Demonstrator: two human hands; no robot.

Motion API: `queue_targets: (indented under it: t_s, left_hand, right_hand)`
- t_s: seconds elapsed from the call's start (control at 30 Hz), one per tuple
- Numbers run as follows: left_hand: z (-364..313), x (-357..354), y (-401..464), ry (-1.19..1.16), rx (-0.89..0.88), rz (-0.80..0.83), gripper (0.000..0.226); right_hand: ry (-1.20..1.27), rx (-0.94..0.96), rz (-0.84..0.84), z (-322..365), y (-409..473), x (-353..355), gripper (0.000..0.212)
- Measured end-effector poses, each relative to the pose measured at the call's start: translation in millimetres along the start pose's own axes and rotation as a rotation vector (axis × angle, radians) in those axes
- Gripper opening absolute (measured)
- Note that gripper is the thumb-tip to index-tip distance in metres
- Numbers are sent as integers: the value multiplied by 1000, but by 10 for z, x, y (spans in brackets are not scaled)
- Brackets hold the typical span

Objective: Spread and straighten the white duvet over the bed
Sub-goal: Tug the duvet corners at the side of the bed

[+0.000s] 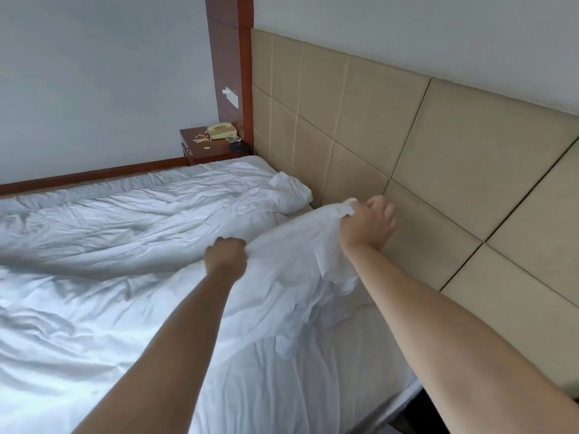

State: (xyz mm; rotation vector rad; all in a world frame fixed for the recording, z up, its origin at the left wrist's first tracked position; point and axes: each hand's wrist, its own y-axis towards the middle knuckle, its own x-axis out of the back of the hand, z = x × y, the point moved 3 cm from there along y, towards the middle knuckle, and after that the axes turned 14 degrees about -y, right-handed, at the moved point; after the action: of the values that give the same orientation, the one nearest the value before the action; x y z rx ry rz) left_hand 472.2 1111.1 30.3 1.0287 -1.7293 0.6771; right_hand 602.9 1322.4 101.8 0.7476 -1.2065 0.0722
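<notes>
A wrinkled white duvet (125, 233) lies across the bed (351, 355), bunched into folds near the head end. My left hand (226, 255) grips a fold of the duvet's top edge, fingers curled into the cloth. My right hand (367, 224) grips the same edge farther right and lifts it off the mattress, close to the headboard (438, 158). The cloth between the two hands hangs in a raised ridge. Below my right arm the white sheet on the mattress shows bare. A crumpled duvet corner (289, 191) sits against the headboard.
The beige padded headboard runs along the right. At the far corner a wooden nightstand (203, 150) carries a telephone (221, 130) and small items. A white wall with a wooden skirting closes the far side. A dark gap shows at the bed's near right edge (416, 399).
</notes>
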Motion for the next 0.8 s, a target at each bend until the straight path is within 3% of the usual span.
queue_targets:
  t_s: [0.07, 0.13, 0.2, 0.27, 0.33, 0.43, 0.5, 0.67, 0.8]
  left_hand:
    - [-4, 152, 108, 212, -69, -111, 29]
    - [-45, 190, 210, 197, -36, -128, 30]
    - [-80, 210, 345, 8, 81, -181, 26]
    - [-107, 248, 555, -176, 172, -275, 26]
    - [-132, 341, 858, -286, 176, -384, 32]
    - [-205, 543, 1432, -419, 128, -514, 29]
    - [-234, 703, 1844, -557, 108, -628, 24]
    - [-154, 931, 2811, -473, -11, -696, 28]
    - [119, 992, 3517, -408, -21, -687, 25]
  right_hand:
    - [-175, -21, 363, 17, 138, -160, 24]
    - [-148, -63, 635, 47, 233, -355, 26]
    - [156, -197, 833, 175, 324, -516, 29]
    - [607, -458, 946, 402, 477, -664, 24]
    - [817, -651, 826, 648, 728, -792, 26]
    - [829, -463, 442, 1020, 1165, -879, 39]
    - [842, -307, 304, 1251, 1408, -952, 40]
    - [821, -8, 254, 1854, 2061, -1470, 42]
    - [849, 72, 247, 2415, 2700, -1849, 45]
